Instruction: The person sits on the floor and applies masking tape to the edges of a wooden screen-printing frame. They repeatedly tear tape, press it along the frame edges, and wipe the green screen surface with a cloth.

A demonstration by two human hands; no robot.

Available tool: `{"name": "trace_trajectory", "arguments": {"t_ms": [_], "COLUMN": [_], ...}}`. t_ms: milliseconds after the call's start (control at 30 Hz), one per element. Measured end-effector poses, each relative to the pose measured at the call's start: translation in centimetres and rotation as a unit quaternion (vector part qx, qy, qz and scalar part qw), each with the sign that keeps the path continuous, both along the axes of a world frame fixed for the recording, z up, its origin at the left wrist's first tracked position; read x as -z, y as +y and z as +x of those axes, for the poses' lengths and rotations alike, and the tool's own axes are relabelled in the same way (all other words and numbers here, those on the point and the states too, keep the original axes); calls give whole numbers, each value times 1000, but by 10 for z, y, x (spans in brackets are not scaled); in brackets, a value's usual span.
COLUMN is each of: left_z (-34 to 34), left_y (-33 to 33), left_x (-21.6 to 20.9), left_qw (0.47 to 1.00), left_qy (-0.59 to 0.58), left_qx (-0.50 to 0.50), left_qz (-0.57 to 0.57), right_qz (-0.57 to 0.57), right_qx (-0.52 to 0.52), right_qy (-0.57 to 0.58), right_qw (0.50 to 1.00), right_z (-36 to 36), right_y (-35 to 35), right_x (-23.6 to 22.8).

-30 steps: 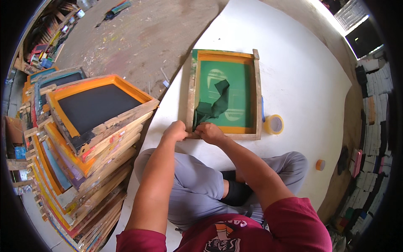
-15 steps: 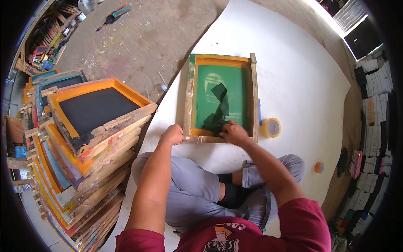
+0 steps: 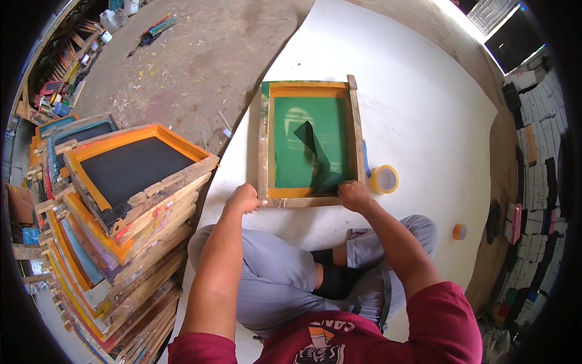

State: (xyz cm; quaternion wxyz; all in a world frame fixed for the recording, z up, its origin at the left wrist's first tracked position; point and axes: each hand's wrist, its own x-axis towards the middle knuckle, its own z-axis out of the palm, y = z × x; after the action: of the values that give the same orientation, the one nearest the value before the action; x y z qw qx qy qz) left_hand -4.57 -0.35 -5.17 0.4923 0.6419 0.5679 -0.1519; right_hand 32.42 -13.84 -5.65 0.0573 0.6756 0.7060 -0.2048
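Dark green strip of thin, folded sheeting (image 3: 321,167) lies inside the worn rectangular wooden frame (image 3: 303,202), on green mesh (image 3: 288,164), its long axis slanting from upper left down to the right hand (image 3: 354,195), the nearer; those fingers curl at the corner, grip hard to tell, while the left hand (image 3: 244,198) clasps the lower-left corner

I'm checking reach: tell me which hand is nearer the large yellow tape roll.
Right. The right hand is at the near right corner of the wooden frame, left of the yellow tape roll; the left hand is at the frame's near left corner, farther.
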Motion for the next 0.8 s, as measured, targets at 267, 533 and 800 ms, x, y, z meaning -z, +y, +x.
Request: {"name": "trace_trajectory", "arguments": {"t_ms": [267, 533, 800], "left_z": [2, -1, 5], "left_y": [2, -2, 1], "left_x": [-1, -3, -8], "left_qw": [1000, 1000, 998], "left_qy": [-1, 5, 45], "left_qx": [3, -3, 34], "left_qz": [2, 8, 16], "right_qz": [88, -1, -14], "right_qx": [18, -14, -45], "right_qy": [165, 76, 97], "right_qw": [982, 997, 994], "right_z": [-107, 4, -130], "right_y": [27, -3, 43], "right_x": [27, -1, 32]}}
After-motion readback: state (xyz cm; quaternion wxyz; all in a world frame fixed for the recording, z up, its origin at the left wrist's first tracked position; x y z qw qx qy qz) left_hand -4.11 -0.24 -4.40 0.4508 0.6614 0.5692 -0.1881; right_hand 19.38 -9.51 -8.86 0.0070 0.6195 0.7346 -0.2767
